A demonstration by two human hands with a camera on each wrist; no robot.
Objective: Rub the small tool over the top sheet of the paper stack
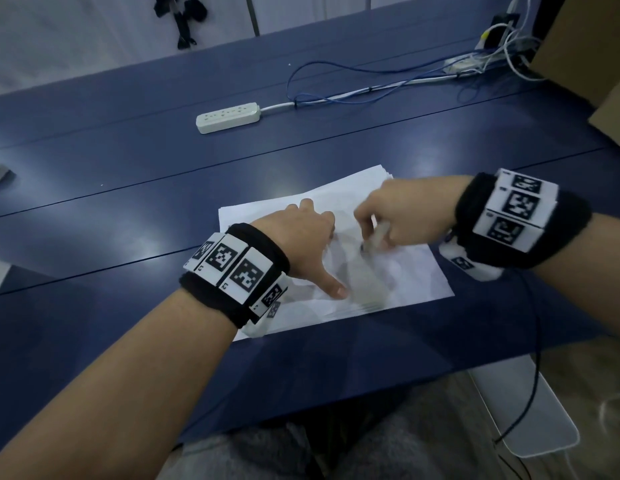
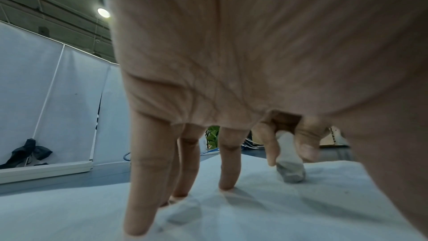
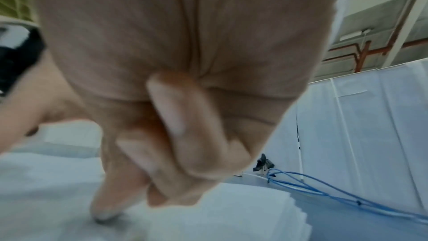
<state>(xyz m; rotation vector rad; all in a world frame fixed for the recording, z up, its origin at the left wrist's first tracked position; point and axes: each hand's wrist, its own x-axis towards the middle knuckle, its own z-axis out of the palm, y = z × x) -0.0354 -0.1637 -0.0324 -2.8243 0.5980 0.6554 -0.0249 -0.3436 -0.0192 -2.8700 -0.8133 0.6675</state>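
Note:
A stack of white paper [image 1: 405, 282] lies on the blue table [image 1: 128, 209]. My left hand [image 1: 312, 244] presses down on its left part, with the straight fingers [image 2: 228, 162] spread and the thumb stretched toward me. My right hand [image 1: 381, 216] pinches a short white eraser stick [image 1: 374, 237] with a grey, dirty tip. In the left wrist view that eraser tip [image 2: 290, 171] touches the paper [image 2: 254, 217] just beyond my left fingers. The right wrist view is blurred, showing curled fingers [image 3: 185, 144] above the sheet [image 3: 231, 217].
A white power strip [image 1: 228, 117] lies farther back, its cord and blue cables [image 1: 336, 95] running to plugs at the back right. A cardboard box [image 1: 585, 46] stands at the right edge. The table's near edge is close below the paper.

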